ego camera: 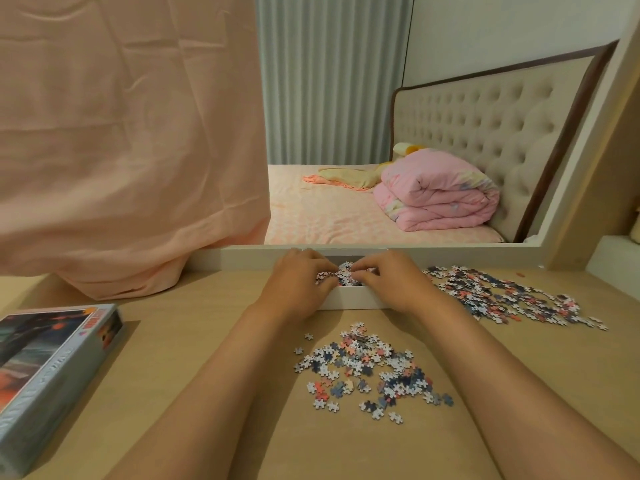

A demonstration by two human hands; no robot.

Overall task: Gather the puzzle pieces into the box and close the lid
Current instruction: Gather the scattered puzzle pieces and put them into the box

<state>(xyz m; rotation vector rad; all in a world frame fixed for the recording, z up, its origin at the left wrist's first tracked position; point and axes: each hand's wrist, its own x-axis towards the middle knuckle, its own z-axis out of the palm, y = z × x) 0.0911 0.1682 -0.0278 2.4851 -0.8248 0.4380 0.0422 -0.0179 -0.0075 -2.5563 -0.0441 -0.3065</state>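
Cupping a clump of puzzle pieces over the open white box, just above centre frame, hard against the white ledge behind it. Bringing the left hand and right hand together from either side, with the fingers of both curled inward and pinching the clump between them, probably to avoid spilling any past the low walls. Hiding most of the box's inside under the hands, so no telling how full it is.

Working toward a loose heap on the worktop below centre, lying between the forearms and near the box's front wall, seemingly within an easy sweep. Facing also a wider scatter at the right of the frame, starting just beside the box's right end.

Holding off on the lid, lying picture-side up at lower left, well apart from the box, likely parked clear of the gathering. Judging the job partway through, with two lots waiting and the lid off.

Beyond, draping down the upper left, a pink cloth; showing at upper right, a bed carrying a folded pink quilt.
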